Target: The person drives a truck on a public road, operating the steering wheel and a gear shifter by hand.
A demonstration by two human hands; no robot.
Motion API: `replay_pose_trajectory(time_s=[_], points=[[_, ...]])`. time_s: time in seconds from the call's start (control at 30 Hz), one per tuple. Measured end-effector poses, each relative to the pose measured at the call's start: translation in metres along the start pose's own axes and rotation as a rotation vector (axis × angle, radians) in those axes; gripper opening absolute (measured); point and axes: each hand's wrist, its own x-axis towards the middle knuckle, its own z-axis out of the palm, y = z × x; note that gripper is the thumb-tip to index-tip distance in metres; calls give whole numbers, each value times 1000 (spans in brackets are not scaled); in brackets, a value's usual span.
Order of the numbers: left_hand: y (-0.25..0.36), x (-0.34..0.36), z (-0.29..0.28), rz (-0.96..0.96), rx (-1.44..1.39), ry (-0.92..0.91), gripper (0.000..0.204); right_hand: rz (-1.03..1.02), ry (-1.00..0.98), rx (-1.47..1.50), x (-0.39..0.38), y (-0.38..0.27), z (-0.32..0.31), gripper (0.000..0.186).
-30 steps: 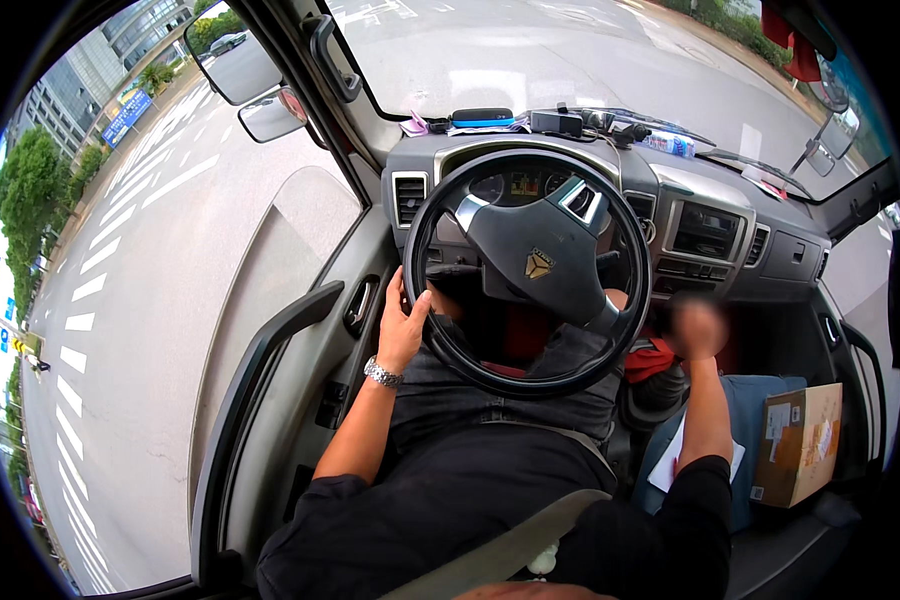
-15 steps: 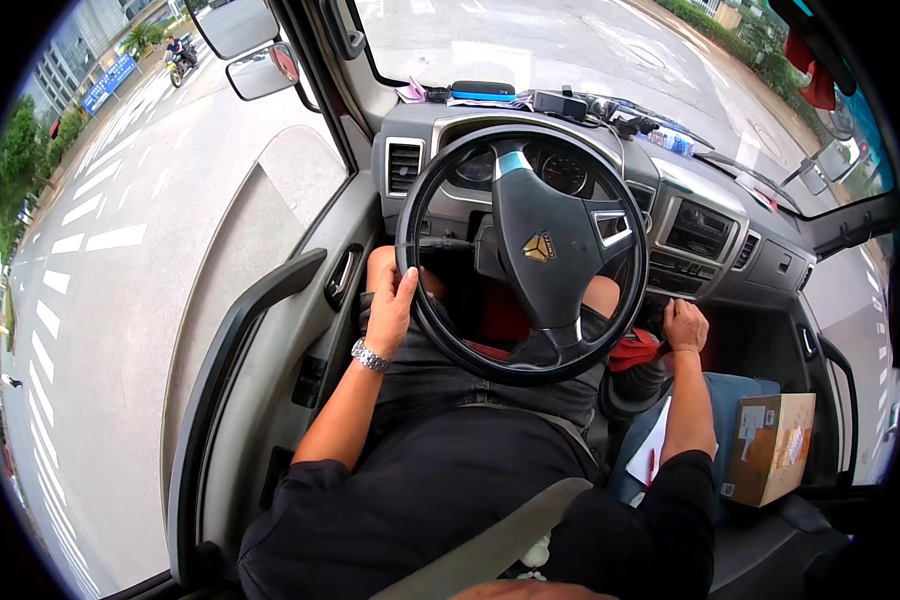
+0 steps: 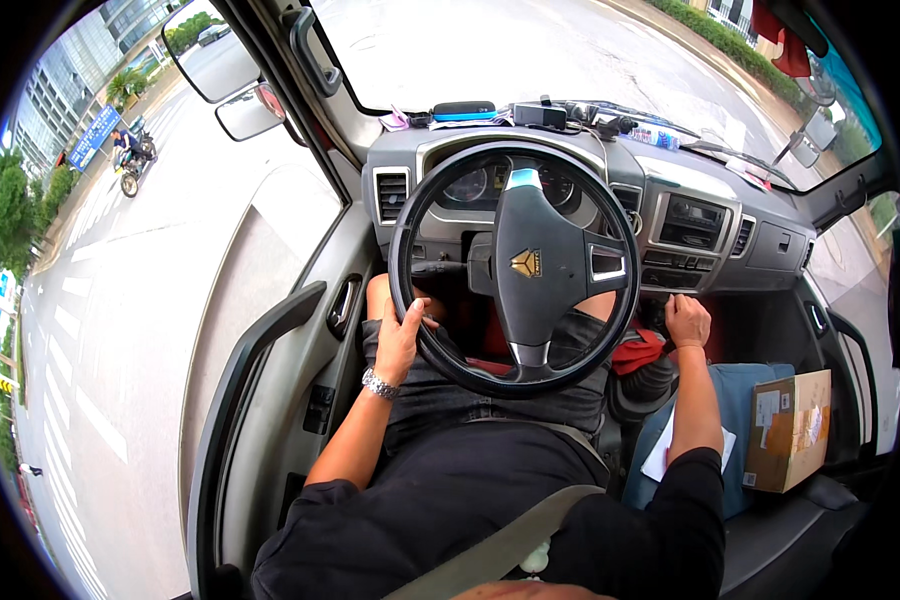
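Observation:
My left hand is closed on the lower left rim of the black steering wheel, thumb up along it. That wrist wears a metal-band watch. Farther right, my right hand is wrapped over the top of the gear lever, whose knob the fingers hide. Below that hand are a red cloth and the black ribbed lever boot. A grey seat belt crosses my dark shirt.
Right of me, a cardboard box and white paper rest on the blue-grey seat. A phone-like device, a dark case and a bottle sit on the dashboard. Outside on the left, a motorcycle with its rider is on the road.
The steering wheel has turned slightly clockwise, my left hand still on its rim. My right hand stays on the lever. Outside, the motorcycle appears larger and lower, and the road markings have shifted.

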Motion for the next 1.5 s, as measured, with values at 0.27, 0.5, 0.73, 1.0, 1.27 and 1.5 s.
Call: replay_pose_trajectory(time_s=[0.27, 0.5, 0.73, 1.0, 1.27, 1.5], points=[[-6, 17, -6, -16, -54, 63, 52, -11, 14, -14, 3, -12, 3, 28], [21, -2, 3, -78, -145, 176, 40, 21, -7, -4, -22, -17, -5, 27], [47, 33, -24, -33, 33, 175, 49, 82, -52, 50, -2, -36, -20, 28], [60, 49, -48, 148, 389, 188, 50, 246, -373, 107, -11, -72, -84, 35], [134, 88, -34, 362, 862, 138, 50, 591, -274, 1179, 78, -103, -72, 38], [131, 123, -5, 455, 811, 109, 41, 369, -261, 988, 146, -154, -60, 59]])
